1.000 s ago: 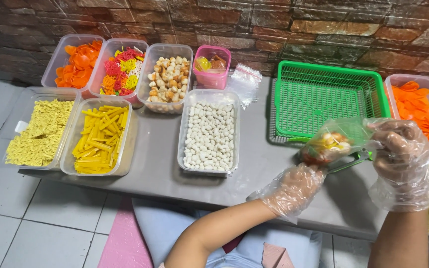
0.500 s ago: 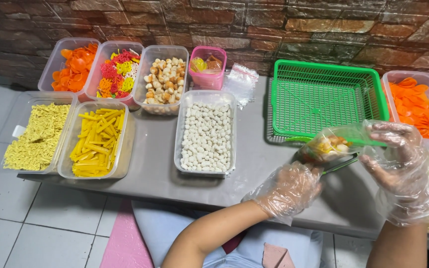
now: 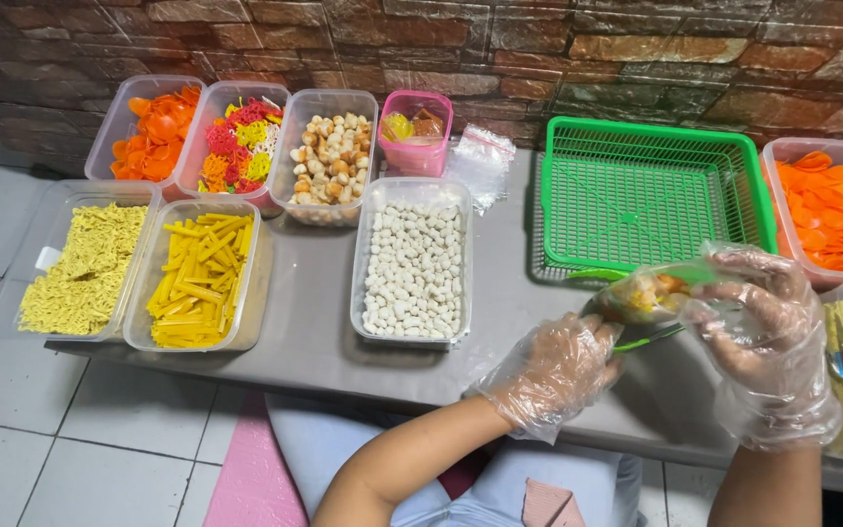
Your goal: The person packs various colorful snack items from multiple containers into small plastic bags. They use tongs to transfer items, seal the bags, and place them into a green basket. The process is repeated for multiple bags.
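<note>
- While both hands wear loose, crinkled clear plastic gloves, the left hand (image 3: 553, 369) and right hand (image 3: 763, 337) hold a small clear bag of mixed snacks (image 3: 651, 293) between them, just in front of the green basket (image 3: 656, 195).
- Left fingers curl together under the bag's near end; right fingers bend over its far end, pinching the thin film.
- A green strip (image 3: 648, 339) runs beneath the bag between the hands; what it is cannot be told.
- Square and rigid, the basket is plastic mesh.
- Left of the basket stands a clear tub of pale round pellets (image 3: 414, 259), then ridged yellow sticks (image 3: 192, 278) and crumbly yellow noodles (image 3: 80, 265).
- Behind those: orange chips (image 3: 153, 132), coloured crackers (image 3: 236, 141), beige puffs (image 3: 329, 156), a pink tub (image 3: 417, 129) and spare bags (image 3: 480, 161).
- Right of the basket sits another tub of orange chips (image 3: 826, 210).
</note>
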